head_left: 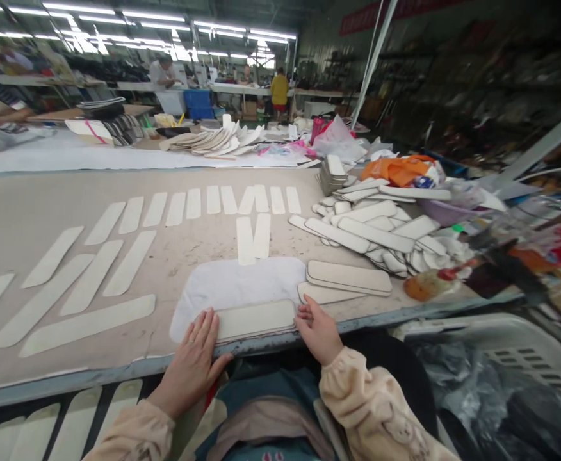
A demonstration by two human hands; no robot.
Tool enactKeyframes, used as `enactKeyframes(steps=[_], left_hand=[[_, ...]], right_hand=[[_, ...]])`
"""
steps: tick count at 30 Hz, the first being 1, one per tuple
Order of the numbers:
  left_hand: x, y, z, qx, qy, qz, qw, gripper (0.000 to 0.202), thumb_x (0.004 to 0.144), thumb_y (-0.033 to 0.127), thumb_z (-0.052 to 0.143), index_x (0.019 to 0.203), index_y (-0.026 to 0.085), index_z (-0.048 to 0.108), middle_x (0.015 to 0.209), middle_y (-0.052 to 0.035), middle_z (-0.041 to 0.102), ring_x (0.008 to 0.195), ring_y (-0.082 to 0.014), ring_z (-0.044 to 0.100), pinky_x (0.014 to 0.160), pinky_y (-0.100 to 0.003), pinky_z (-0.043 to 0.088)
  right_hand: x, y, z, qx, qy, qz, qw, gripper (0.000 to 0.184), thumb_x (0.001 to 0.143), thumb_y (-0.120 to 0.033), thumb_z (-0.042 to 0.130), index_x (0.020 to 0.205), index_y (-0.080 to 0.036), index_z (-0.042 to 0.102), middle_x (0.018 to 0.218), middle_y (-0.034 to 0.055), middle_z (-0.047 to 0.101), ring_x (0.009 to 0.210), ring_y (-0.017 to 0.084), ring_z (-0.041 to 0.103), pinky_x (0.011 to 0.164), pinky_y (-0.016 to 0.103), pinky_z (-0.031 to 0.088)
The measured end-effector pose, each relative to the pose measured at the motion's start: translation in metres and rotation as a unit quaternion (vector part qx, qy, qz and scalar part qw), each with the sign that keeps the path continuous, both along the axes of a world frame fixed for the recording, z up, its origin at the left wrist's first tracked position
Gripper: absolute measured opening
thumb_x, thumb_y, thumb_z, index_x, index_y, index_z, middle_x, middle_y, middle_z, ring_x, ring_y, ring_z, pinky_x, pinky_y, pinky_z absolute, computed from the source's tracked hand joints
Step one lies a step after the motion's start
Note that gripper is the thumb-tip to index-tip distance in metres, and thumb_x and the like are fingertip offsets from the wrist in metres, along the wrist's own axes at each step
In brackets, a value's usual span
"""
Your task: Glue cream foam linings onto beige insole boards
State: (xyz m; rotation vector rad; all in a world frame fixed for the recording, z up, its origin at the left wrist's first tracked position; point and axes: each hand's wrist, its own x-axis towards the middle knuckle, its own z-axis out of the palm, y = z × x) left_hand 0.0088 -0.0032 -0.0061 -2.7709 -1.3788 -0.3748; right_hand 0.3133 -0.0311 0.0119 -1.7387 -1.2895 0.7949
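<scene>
Item, one cream round-ended strip (256,320): lying lengthwise along the near edge of the worktable (189,246), partly over a white round-cornered sheet (232,282), a darker edge showing along its near side.

Left hand (195,353): resting flat over the strip's left end, fingers straightening side by side, thumb spreading outward; a ring is showing on one finger.

Right hand (319,330): touching the strip's right end with half-bent fingers — whether they are gripping it, one cannot tell.

Two dark-edged strips (350,277): overlapping just beyond the right hand. Heap of dark-edged strips (374,224): sprawling farther right, a bottle of amber liquid (424,286) lying near it.

Row of pale strips (193,203): running across the table beyond the sheet; more are lying at the left.

White slotted basket (535,339): standing below the table at right, holding crumpled plastic.
</scene>
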Motion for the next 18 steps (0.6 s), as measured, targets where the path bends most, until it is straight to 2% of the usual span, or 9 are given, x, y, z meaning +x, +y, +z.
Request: enactKeyframes(steps=[5, 7, 8, 9, 10, 12, 14, 16, 18], left_hand=[[-0.003, 0.001, 0.001, -0.039, -0.069, 0.004, 0.997, 0.076, 0.081, 0.052, 0.051, 0.141, 0.012, 0.027, 0.148, -0.0182, 0.025, 0.136, -0.0324, 0.021, 0.109, -0.05, 0.025], [-0.003, 0.002, 0.005, -0.089, -0.153, 0.039, 0.983, 0.066, 0.082, 0.048, 0.051, 0.139, 0.017, 0.034, 0.148, -0.0151, 0.026, 0.136, -0.0296, 0.025, 0.11, -0.048, 0.025], [-0.003, 0.002, 0.008, -0.114, -0.213, 0.074, 0.968, 0.061, 0.083, 0.046, 0.051, 0.136, 0.018, 0.038, 0.148, -0.0138, 0.027, 0.135, -0.0281, 0.027, 0.11, -0.047, 0.025], [-0.003, 0.002, 0.011, -0.137, -0.285, 0.119, 0.941, 0.056, 0.083, 0.045, 0.051, 0.133, 0.018, 0.042, 0.147, -0.0131, 0.029, 0.134, -0.0268, 0.029, 0.11, -0.045, 0.026], [-0.003, 0.003, 0.015, -0.161, -0.364, 0.168, 0.902, 0.053, 0.083, 0.045, 0.051, 0.129, 0.018, 0.046, 0.146, -0.0132, 0.032, 0.133, -0.0259, 0.033, 0.11, -0.043, 0.028], [-0.001, 0.003, 0.024, -0.213, -0.503, 0.249, 0.8, 0.053, 0.08, 0.046, 0.055, 0.122, 0.015, 0.05, 0.137, -0.0151, 0.044, 0.126, -0.0255, 0.042, 0.107, -0.042, 0.032], [0.001, 0.002, 0.031, -0.271, -0.584, 0.287, 0.71, 0.057, 0.074, 0.046, 0.062, 0.118, 0.012, 0.051, 0.123, -0.0158, 0.056, 0.115, -0.0249, 0.052, 0.101, -0.04, 0.039], [0.003, 0.003, 0.037, -0.308, -0.611, 0.296, 0.666, 0.06, 0.067, 0.043, 0.069, 0.114, 0.01, 0.051, 0.112, -0.0142, 0.061, 0.105, -0.0233, 0.058, 0.094, -0.039, 0.044], [0.005, 0.003, 0.043, -0.317, -0.617, 0.301, 0.655, 0.063, 0.058, 0.038, 0.076, 0.11, 0.01, 0.053, 0.107, -0.012, 0.061, 0.095, -0.0206, 0.061, 0.087, -0.035, 0.048]], right_hand=[[-0.006, 0.011, 0.009, -0.056, -0.055, 0.001, 0.997, 0.049, 0.074, -0.029, 0.058, 0.121, -0.017, 0.055, 0.086, 0.0047, 0.068, 0.074, 0.019, 0.063, 0.076, 0.033, 0.05], [-0.003, 0.014, 0.009, -0.066, -0.028, 0.029, 0.997, 0.035, 0.074, -0.032, 0.058, 0.106, -0.018, 0.064, 0.079, 0.0027, 0.068, 0.074, 0.02, 0.063, 0.076, 0.033, 0.049], [-0.001, 0.015, 0.008, -0.067, 0.0, 0.048, 0.997, 0.03, 0.074, -0.034, 0.058, 0.098, -0.019, 0.067, 0.077, 0.0023, 0.068, 0.074, 0.02, 0.062, 0.074, 0.033, 0.049], [0.001, 0.015, 0.007, -0.066, 0.037, 0.06, 0.995, 0.027, 0.073, -0.036, 0.059, 0.092, -0.018, 0.068, 0.076, 0.0023, 0.068, 0.073, 0.02, 0.062, 0.071, 0.032, 0.049], [0.004, 0.015, 0.005, -0.068, 0.083, 0.065, 0.992, 0.028, 0.072, -0.039, 0.061, 0.088, -0.018, 0.068, 0.075, 0.0025, 0.068, 0.072, 0.02, 0.062, 0.067, 0.031, 0.049], [0.008, 0.013, 0.001, -0.078, 0.18, 0.053, 0.979, 0.034, 0.067, -0.044, 0.066, 0.086, -0.016, 0.066, 0.074, 0.0031, 0.066, 0.067, 0.02, 0.06, 0.059, 0.029, 0.049], [0.011, 0.01, -0.002, -0.089, 0.248, 0.042, 0.964, 0.039, 0.062, -0.047, 0.071, 0.085, -0.016, 0.064, 0.073, 0.0026, 0.064, 0.065, 0.018, 0.058, 0.054, 0.027, 0.047], [0.013, 0.007, -0.003, -0.091, 0.284, 0.039, 0.954, 0.041, 0.06, -0.047, 0.074, 0.084, -0.016, 0.063, 0.073, 0.0016, 0.063, 0.064, 0.017, 0.056, 0.054, 0.026, 0.045], [0.015, 0.004, 0.0, -0.087, 0.304, 0.035, 0.948, 0.042, 0.059, -0.048, 0.075, 0.084, -0.017, 0.062, 0.072, 0.0011, 0.062, 0.063, 0.016, 0.055, 0.054, 0.025, 0.044]])
